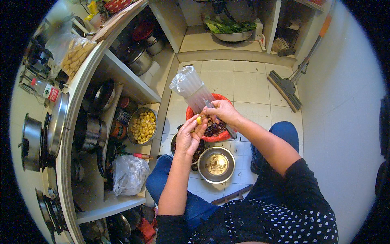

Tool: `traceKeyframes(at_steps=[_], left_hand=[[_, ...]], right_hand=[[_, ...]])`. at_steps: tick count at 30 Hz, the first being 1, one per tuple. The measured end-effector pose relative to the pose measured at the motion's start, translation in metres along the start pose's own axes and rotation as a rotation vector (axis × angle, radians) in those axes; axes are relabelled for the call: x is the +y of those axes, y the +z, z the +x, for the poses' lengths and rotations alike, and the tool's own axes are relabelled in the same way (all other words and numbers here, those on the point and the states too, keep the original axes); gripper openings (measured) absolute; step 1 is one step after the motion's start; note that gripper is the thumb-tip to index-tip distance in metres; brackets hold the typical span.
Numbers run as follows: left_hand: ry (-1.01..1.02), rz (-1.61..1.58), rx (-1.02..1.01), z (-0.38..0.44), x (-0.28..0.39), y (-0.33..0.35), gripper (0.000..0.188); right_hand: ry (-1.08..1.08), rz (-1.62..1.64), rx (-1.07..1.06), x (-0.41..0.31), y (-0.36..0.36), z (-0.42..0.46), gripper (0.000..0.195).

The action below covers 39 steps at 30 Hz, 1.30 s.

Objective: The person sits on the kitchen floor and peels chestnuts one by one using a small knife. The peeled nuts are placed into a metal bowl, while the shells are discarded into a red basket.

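A peeled yellow chestnut (199, 120) sits between the fingertips of my left hand (189, 138). My right hand (225, 112) grips a metal cutting tool (232, 132), largely hidden by my fingers, close beside the nut. Both hands are over a bin lined with a red bag (224, 136), which holds dark shells (213, 129) and a clear air-column packing sleeve (195, 91). Partly covered by my left hand and forearm is a pot of dark chestnuts (198, 152). In front of me, a steel bowl (201, 170) contains a few light brown bits.
On the low cabinet shelf at left stands a pot of peeled yellow chestnuts (142, 126), near a white plastic bag (130, 175). A floor squeegee (286, 88) leans by the right wall. Leafy greens (230, 26) fill a basin at the back. Shell scraps dot the tiles.
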<state>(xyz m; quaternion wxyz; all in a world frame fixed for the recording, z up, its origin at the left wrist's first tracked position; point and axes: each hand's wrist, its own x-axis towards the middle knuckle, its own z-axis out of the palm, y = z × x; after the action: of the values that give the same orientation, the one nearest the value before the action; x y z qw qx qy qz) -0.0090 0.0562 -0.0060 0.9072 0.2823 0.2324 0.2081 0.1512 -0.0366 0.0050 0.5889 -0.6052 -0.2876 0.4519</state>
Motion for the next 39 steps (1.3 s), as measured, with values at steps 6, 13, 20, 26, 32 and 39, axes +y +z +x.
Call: traceKeyframes(at_steps=[6,13,20,26,32,39], left_hand=[[-0.094,-0.135,-0.005,-0.001,-0.001,-0.016,0.027],[-0.099,-0.137,-0.009,-0.004,0.001,-0.017,0.026],[-0.031,0.054,0.032,-0.004,-0.001,-0.013,0.024],[0.008,0.052,0.139,0.008,-0.007,-0.026,0.024],[-0.046,0.006,0.139,0.011,-0.008,-0.024,0.028],[-0.090,-0.022,0.057,0.012,-0.012,-0.017,0.024]], right_hand=[[0.040,0.023,0.004,0.006,0.005,0.003,0.018],[0.085,0.031,-0.067,0.011,0.010,0.005,0.016],[-0.083,-0.205,0.036,0.011,0.011,0.006,0.015],[-0.204,-0.354,0.028,0.012,0.006,0.006,0.016],[-0.093,-0.490,0.273,0.012,-0.008,0.011,0.037],[-0.198,-0.317,0.046,0.021,-0.005,0.014,0.024]])
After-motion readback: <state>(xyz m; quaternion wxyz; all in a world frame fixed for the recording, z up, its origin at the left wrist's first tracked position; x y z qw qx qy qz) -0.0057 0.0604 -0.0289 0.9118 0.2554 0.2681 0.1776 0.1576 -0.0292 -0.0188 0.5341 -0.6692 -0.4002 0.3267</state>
